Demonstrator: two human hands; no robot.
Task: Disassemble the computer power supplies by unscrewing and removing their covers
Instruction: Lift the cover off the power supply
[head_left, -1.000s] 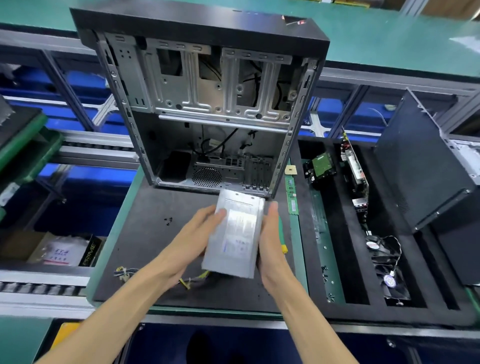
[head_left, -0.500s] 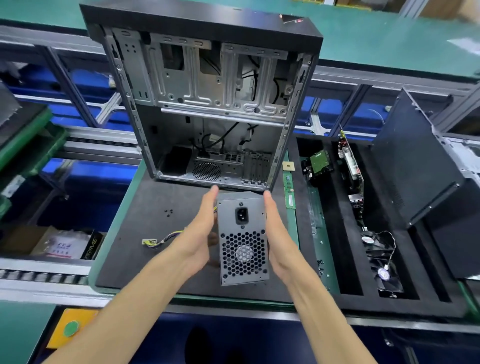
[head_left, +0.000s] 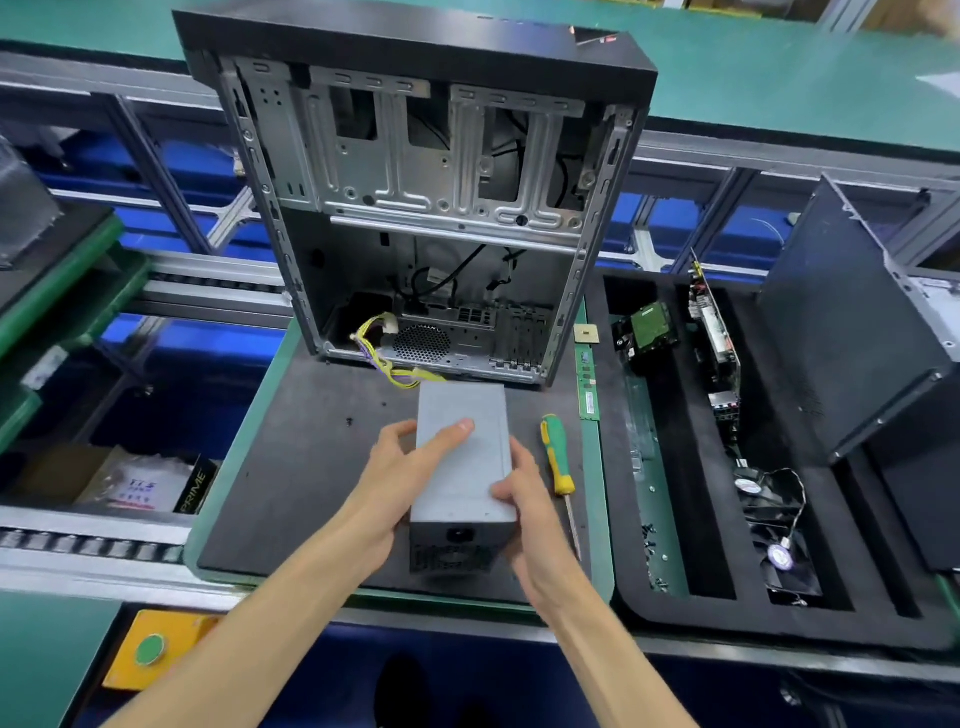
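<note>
A grey metal power supply (head_left: 462, 467) lies flat on the black mat (head_left: 311, 467), its socket and fan grille facing me. My left hand (head_left: 400, 478) grips its left side, thumb across the top. My right hand (head_left: 524, 499) grips its right near corner. Its yellow cable bundle (head_left: 387, 358) trails from the far end into the open computer case (head_left: 431, 208). A green and yellow screwdriver (head_left: 557, 462) lies on the mat just right of the unit.
A black foam tray (head_left: 670, 608) on the right holds a hard drive (head_left: 647, 332), circuit cards (head_left: 714, 332) and fans (head_left: 769, 519). A dark case panel (head_left: 852, 343) leans at far right. A memory stick (head_left: 587, 384) lies on the mat's green edge. Loose screws (head_left: 349, 422) sit left of the unit.
The power supply was turned from label side to grille end facing me, then laid flat on the mat. Its cables now lie toward the case. The screwdriver is uncovered.
</note>
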